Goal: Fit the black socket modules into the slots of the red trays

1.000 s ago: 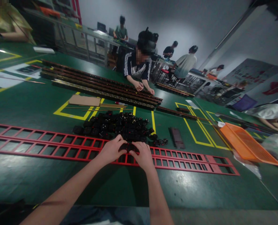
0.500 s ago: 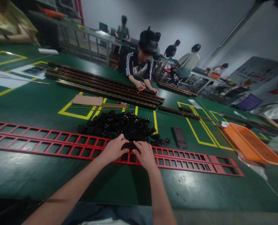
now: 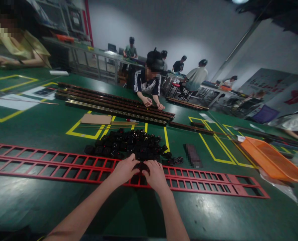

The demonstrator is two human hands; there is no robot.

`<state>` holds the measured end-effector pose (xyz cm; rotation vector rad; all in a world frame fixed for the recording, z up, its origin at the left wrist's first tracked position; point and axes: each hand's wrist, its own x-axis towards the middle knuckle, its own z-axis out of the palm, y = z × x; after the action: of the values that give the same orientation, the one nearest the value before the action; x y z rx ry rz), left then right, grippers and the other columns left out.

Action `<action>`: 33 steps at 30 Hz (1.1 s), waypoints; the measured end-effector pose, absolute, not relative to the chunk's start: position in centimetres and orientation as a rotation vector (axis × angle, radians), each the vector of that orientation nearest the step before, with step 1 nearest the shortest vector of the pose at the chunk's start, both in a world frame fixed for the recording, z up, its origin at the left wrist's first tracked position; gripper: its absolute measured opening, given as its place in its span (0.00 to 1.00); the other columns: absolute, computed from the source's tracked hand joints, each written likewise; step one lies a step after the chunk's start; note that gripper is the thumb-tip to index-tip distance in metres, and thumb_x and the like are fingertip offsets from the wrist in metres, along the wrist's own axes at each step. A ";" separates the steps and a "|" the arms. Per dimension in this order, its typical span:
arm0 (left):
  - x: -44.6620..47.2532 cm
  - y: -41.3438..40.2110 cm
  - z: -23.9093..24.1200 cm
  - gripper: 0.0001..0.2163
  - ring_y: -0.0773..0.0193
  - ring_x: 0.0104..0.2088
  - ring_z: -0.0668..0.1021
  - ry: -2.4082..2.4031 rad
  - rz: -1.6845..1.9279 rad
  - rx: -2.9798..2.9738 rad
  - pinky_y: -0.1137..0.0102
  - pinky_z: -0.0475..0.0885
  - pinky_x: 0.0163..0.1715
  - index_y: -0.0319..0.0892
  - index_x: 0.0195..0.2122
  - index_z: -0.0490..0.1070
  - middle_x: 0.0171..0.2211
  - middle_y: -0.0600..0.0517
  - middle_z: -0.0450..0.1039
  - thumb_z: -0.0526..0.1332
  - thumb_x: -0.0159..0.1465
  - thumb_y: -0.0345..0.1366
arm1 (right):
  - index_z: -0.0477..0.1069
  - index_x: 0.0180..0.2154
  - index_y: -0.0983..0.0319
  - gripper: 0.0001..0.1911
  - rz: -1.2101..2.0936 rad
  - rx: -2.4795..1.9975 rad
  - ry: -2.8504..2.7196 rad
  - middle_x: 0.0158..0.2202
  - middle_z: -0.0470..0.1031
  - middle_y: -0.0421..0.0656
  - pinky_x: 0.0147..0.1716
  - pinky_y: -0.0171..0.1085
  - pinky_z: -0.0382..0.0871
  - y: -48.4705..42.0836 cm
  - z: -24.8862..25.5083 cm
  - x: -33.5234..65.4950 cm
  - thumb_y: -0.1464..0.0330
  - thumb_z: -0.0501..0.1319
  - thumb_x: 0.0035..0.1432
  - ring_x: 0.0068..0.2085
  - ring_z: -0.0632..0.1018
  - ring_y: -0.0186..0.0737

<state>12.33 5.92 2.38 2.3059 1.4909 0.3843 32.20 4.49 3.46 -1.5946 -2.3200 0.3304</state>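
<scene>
View higher, black part (image 3: 142,168) between fingers (image 3: 150,164)

Wearer's hands (image 3: 125,171) (image 3: 156,174) — two, red frame (image 3: 174,177) — one

Dim light | glare on table (image 3: 204,214) nearside of red frame (image 3: 179,177) | soft shadow there too | lettering (image 3: 266,85) beyond it blurred

A gray wall (image 3: 123,16) is standing at the back, with a pale patch of light (image 3: 189,40) shining on it. A red pole (image 3: 88,25) is rising at left. A lamp (image 3: 240,1) is glowing up high. Behind the green bench (image 3: 214,217), a long table (image 3: 76,44) and red stool (image 3: 175,85) are standing.
</scene>
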 end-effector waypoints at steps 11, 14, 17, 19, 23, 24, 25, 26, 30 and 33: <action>10.5 5.6 2.0 0.15 0.57 0.48 0.75 1.418 0.630 2.399 0.61 0.70 0.49 0.49 0.54 0.72 0.48 0.50 0.72 0.61 0.66 0.34 | 0.73 0.55 0.59 0.18 0.420 -1.562 -2.310 0.54 0.76 0.47 0.54 0.47 0.65 5.0 3.3 31.5 0.68 0.60 0.63 0.54 0.73 0.50; 7.8 5.9 1.6 0.16 0.51 0.54 0.72 1.814 0.731 2.335 0.53 0.66 0.53 0.48 0.54 0.72 0.53 0.48 0.72 0.61 0.65 0.34 | 0.72 0.57 0.58 0.19 0.438 -1.566 -2.285 0.55 0.76 0.47 0.55 0.48 0.64 5.0 2.8 31.5 0.67 0.59 0.65 0.55 0.72 0.49; 5.2 6.5 1.2 0.17 0.48 0.54 0.71 2.070 0.716 2.305 0.53 0.68 0.50 0.46 0.57 0.71 0.55 0.45 0.71 0.59 0.67 0.35 | 0.71 0.58 0.58 0.20 0.441 -1.565 -2.270 0.55 0.75 0.46 0.56 0.48 0.63 5.0 2.6 31.6 0.65 0.59 0.66 0.56 0.72 0.49; 4.2 6.8 0.9 0.16 0.48 0.54 0.70 2.078 0.681 2.356 0.54 0.68 0.50 0.47 0.56 0.73 0.55 0.46 0.71 0.57 0.68 0.35 | 0.71 0.58 0.58 0.20 0.443 -1.571 -2.265 0.55 0.75 0.46 0.57 0.47 0.62 5.0 2.6 31.7 0.65 0.59 0.66 0.56 0.72 0.49; 3.8 7.2 0.6 0.16 0.51 0.51 0.71 2.055 0.627 2.390 0.57 0.69 0.47 0.46 0.56 0.73 0.54 0.46 0.72 0.54 0.69 0.31 | 0.71 0.59 0.58 0.21 0.453 -1.605 -2.256 0.56 0.75 0.45 0.57 0.47 0.62 4.9 2.9 31.6 0.64 0.59 0.66 0.56 0.72 0.48; 3.9 7.2 0.5 0.17 0.51 0.50 0.71 2.052 0.622 2.382 0.58 0.70 0.46 0.45 0.56 0.73 0.53 0.46 0.72 0.54 0.69 0.30 | 0.71 0.59 0.58 0.21 0.452 -1.611 -2.253 0.55 0.75 0.45 0.57 0.46 0.63 4.8 2.9 31.5 0.64 0.59 0.66 0.56 0.72 0.48; 4.0 7.2 0.4 0.16 0.52 0.49 0.71 2.047 0.626 2.374 0.58 0.70 0.46 0.44 0.56 0.72 0.51 0.45 0.72 0.53 0.69 0.31 | 0.71 0.59 0.57 0.21 0.449 -1.613 -2.250 0.55 0.75 0.45 0.57 0.46 0.63 4.8 2.9 31.5 0.64 0.58 0.66 0.56 0.72 0.48; 4.0 7.3 0.3 0.16 0.52 0.48 0.71 2.044 0.641 2.362 0.58 0.70 0.46 0.42 0.56 0.72 0.50 0.44 0.72 0.53 0.70 0.32 | 0.71 0.59 0.57 0.21 0.443 -1.612 -2.249 0.55 0.75 0.45 0.57 0.46 0.63 4.7 2.9 31.5 0.64 0.58 0.66 0.56 0.72 0.48; 4.0 7.3 -0.2 0.15 0.53 0.46 0.72 2.032 0.770 2.299 0.58 0.72 0.46 0.41 0.56 0.71 0.48 0.44 0.70 0.55 0.70 0.35 | 0.71 0.58 0.56 0.20 0.409 -1.590 -2.249 0.55 0.75 0.45 0.57 0.47 0.63 4.6 2.8 31.5 0.64 0.59 0.66 0.56 0.72 0.48; 3.9 7.3 -0.3 0.13 0.53 0.45 0.73 1.972 0.910 2.251 0.57 0.73 0.46 0.42 0.52 0.72 0.47 0.45 0.68 0.56 0.69 0.35 | 0.71 0.58 0.55 0.20 0.397 -1.575 -2.239 0.55 0.75 0.44 0.57 0.47 0.64 4.6 2.7 31.6 0.65 0.59 0.65 0.56 0.73 0.49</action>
<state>3.92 7.28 -0.35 2.2511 1.9718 0.9096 31.58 4.62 2.68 -1.5753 -2.2388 0.3965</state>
